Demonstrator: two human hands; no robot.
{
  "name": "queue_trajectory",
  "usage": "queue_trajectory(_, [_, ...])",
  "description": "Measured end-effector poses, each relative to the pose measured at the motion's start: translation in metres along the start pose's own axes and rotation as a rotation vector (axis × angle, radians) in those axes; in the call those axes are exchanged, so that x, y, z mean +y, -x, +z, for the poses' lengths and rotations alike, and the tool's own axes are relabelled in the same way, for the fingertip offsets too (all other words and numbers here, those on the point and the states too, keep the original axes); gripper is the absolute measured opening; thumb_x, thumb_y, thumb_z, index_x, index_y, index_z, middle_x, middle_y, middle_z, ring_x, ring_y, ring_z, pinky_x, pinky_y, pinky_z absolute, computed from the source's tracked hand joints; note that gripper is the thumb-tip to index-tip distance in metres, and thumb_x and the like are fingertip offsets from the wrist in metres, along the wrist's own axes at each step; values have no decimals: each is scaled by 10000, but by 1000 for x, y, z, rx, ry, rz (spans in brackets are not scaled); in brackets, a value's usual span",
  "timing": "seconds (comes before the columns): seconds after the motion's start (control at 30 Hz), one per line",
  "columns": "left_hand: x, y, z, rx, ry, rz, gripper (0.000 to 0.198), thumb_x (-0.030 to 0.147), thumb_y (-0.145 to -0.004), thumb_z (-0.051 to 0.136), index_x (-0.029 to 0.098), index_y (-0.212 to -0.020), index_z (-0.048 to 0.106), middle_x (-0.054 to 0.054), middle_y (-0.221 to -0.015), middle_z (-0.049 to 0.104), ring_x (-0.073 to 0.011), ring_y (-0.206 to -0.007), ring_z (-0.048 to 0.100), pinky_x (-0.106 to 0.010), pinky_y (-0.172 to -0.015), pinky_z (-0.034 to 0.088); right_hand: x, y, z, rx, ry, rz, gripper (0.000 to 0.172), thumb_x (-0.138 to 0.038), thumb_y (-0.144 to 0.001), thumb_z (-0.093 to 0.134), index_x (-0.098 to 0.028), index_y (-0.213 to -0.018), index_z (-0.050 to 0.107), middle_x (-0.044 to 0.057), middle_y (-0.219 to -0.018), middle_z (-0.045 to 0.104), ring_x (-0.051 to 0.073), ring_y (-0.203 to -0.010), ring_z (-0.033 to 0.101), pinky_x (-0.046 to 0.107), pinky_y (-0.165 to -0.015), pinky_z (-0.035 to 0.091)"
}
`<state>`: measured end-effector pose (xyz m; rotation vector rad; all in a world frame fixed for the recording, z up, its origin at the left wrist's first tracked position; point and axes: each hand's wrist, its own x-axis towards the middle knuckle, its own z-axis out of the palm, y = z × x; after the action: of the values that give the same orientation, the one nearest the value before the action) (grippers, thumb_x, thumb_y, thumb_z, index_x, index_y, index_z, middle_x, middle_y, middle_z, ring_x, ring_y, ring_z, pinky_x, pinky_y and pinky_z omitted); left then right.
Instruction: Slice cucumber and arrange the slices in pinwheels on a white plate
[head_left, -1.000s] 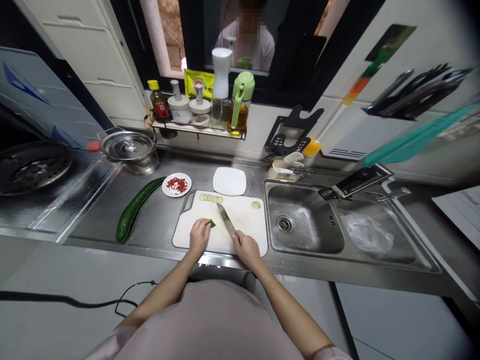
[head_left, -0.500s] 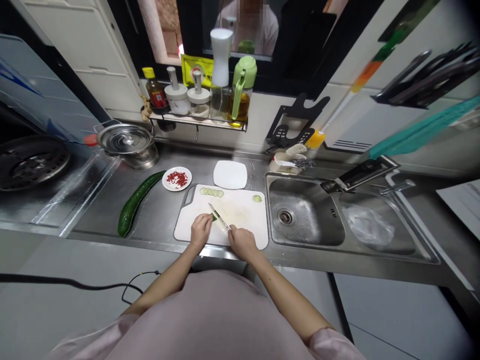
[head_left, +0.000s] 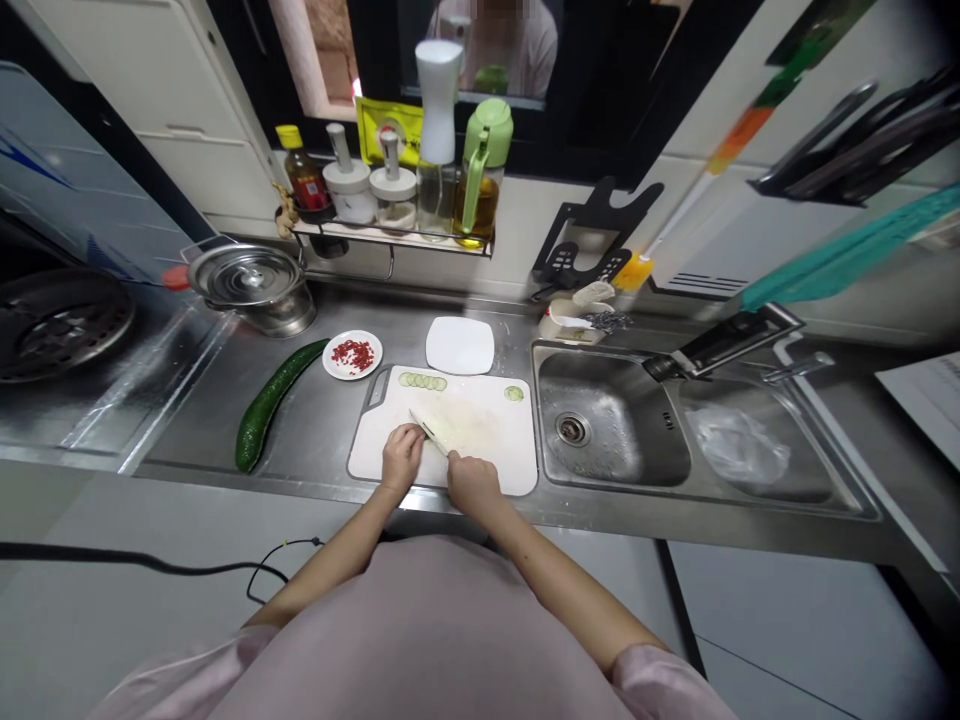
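My right hand is closed round the handle of a knife, whose blade slants up and left over the white cutting board. Just left of the blade, the fingers of my left hand are bent together over a small piece of cucumber, mostly hidden by the fingers and blade. Overlapping cucumber slices lie in a row along the board's far edge. A few more slices rest at its far right corner.
Left of the board are a whole cucumber and a small plate of chopped red bits. A white square plate stands behind the board, a lidded steel pot further left. The sink lies to the right; a seasoning rack hangs above.
The knife and my right hand have shifted slightly left, bringing the blade closer to my left fingers. Less of the green piece shows. My left hand has hardly moved.
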<state>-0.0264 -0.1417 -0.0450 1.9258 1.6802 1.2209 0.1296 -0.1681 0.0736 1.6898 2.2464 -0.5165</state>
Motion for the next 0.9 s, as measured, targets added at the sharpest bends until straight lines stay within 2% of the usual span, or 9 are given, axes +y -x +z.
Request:
queue_trajectory(0.53, [0, 0, 0, -28, -16, 20, 210, 223, -915, 466, 216, -795, 639, -58, -851, 611, -180, -841, 558, -317, -788, 461, -1, -8, -4, -29, -28, -13, 281, -127, -927, 333, -145, -1107, 547, 152, -939, 707, 235, -967, 675, 308, -780, 472])
queue_trajectory(0.9, [0, 1, 1, -16, -15, 32, 200, 221, -919, 471, 216, -814, 640, -56, -843, 602, -180, -838, 554, -319, -786, 457, -3, -13, 1, -23, -35, -17, 281, -118, -920, 334, -148, -1097, 550, 150, -944, 707, 235, -964, 676, 314, -771, 479])
